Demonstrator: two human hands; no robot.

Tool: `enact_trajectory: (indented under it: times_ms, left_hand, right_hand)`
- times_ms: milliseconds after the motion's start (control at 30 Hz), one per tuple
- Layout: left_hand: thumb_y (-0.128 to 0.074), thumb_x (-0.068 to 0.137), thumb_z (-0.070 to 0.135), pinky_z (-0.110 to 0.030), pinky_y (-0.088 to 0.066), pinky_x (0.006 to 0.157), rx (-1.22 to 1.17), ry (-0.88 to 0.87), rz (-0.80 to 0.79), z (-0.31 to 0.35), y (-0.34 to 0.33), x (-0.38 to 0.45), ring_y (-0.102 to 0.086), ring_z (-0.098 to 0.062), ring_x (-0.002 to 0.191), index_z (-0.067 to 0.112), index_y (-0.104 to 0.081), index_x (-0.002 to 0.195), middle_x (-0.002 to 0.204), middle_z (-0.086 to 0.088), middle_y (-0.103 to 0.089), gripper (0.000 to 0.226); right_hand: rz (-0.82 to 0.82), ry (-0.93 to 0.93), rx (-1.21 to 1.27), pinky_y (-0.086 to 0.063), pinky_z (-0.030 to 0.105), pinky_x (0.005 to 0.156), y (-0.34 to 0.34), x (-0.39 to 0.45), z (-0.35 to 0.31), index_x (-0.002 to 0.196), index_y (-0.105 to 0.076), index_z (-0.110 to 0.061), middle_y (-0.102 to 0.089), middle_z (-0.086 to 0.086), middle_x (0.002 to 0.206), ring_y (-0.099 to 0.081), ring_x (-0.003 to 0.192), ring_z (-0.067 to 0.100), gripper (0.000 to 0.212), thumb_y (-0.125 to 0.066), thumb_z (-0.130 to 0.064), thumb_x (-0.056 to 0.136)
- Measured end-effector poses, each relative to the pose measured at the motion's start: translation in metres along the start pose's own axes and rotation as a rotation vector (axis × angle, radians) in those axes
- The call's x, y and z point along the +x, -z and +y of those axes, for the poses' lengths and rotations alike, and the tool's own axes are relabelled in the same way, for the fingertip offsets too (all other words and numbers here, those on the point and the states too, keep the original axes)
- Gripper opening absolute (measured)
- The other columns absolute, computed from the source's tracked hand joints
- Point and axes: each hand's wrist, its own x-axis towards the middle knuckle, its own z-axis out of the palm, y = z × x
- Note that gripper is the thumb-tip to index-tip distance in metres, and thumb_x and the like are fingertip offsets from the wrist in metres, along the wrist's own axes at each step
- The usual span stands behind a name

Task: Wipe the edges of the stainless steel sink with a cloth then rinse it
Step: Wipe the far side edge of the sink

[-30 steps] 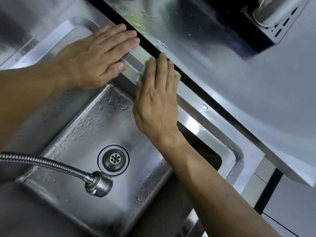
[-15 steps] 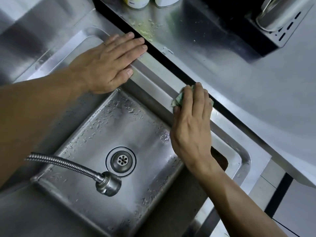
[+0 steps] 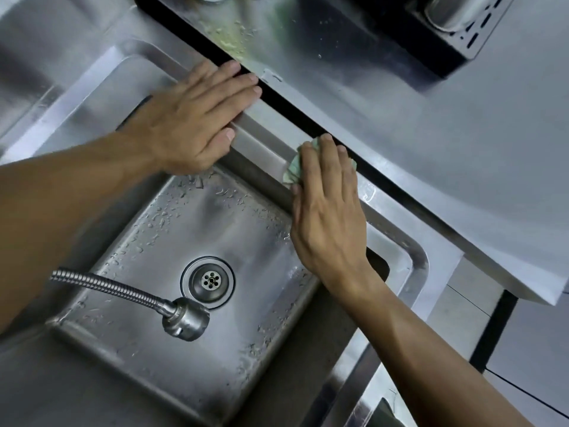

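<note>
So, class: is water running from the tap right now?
No. The tap hangs over the sink with no stream below it; only droplets lie there.

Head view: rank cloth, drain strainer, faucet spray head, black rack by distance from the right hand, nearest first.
From the right hand:
1. Green cloth, pressed under its fingers on the sink's far rim.
2. Drain strainer, in the basin floor, lower left.
3. Faucet spray head, just past the drain.
4. Black rack, on the counter, top right.

Head view (close) looking down.
</note>
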Motion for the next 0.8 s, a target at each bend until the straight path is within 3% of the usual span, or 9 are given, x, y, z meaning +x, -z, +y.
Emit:
enact_trajectory:
  times_ms: [133, 300, 467, 567, 667, 800]
  left_hand:
    - [-0.025, 0.107, 0.035, -0.047, -0.009, 0.131, -0.021, -0.027, 0.036, 0.059, -0.017, 0.008, -0.007, -0.027, 0.161, 0.009, -0.018, 0.165, 0.173, -0.01, -0.015, 0.064]
    - [-0.021, 0.108, 0.037, -0.046, -0.005, 0.131, -0.02, 0.029, 0.021, 0.06, -0.022, 0.006, -0.003, -0.025, 0.161, 0.013, -0.012, 0.166, 0.174, -0.008, -0.01, 0.064]
    - [-0.029, 0.103, 0.03, -0.049, -0.007, 0.131, -0.063, 0.072, 0.088, 0.086, -0.017, 0.012, -0.01, -0.03, 0.161, 0.006, -0.02, 0.164, 0.172, -0.014, -0.017, 0.066]
    - [-0.03, 0.105, 0.029, -0.048, -0.009, 0.131, -0.111, 0.026, 0.157, 0.13, -0.023, 0.021, -0.01, -0.027, 0.16, 0.004, -0.024, 0.163, 0.171, -0.013, -0.02, 0.063]
    - [-0.024, 0.109, 0.033, -0.046, -0.01, 0.131, -0.102, 0.092, 0.163, 0.146, -0.033, 0.025, -0.014, -0.027, 0.16, 0.008, -0.023, 0.164, 0.171, -0.01, -0.022, 0.06]
    - [-0.023, 0.108, 0.034, -0.049, -0.013, 0.13, -0.069, 0.125, 0.153, 0.145, -0.034, 0.025, -0.016, -0.028, 0.16, 0.009, -0.024, 0.164, 0.171, -0.011, -0.024, 0.061]
  right_hand:
    - [-0.015, 0.029, 0.027, -0.019, 0.05, 0.126, 0.003, -0.002, 0.008, 0.157, -0.034, -0.002, -0.029, 0.023, 0.164, -0.024, 0.155, 0.037, 0.05, -0.033, -0.025, 0.112]
    - [-0.015, -0.015, 0.045, -0.019, 0.052, 0.127, 0.023, -0.051, 0.05, 0.157, -0.034, -0.002, -0.03, 0.021, 0.164, -0.025, 0.154, 0.038, 0.05, -0.043, -0.017, 0.11]
    - [0.027, -0.123, 0.027, -0.019, 0.053, 0.126, 0.026, -0.061, 0.054, 0.154, -0.037, -0.001, -0.03, 0.023, 0.163, -0.025, 0.153, 0.041, 0.05, -0.039, -0.026, 0.111]
    - [0.037, -0.024, 0.065, -0.02, 0.05, 0.125, 0.013, -0.03, 0.042, 0.152, -0.039, 0.003, -0.034, 0.025, 0.16, -0.031, 0.15, 0.041, 0.049, -0.037, -0.025, 0.111]
    - [-0.021, 0.071, 0.077, -0.022, 0.051, 0.125, 0.011, -0.021, 0.058, 0.156, -0.035, 0.0, -0.032, 0.023, 0.163, -0.028, 0.153, 0.038, 0.049, -0.036, -0.014, 0.11]
    - [-0.078, 0.03, 0.064, -0.02, 0.049, 0.127, 0.038, -0.063, 0.094, 0.156, -0.034, -0.003, -0.029, 0.021, 0.164, -0.024, 0.154, 0.037, 0.053, -0.032, -0.006, 0.103]
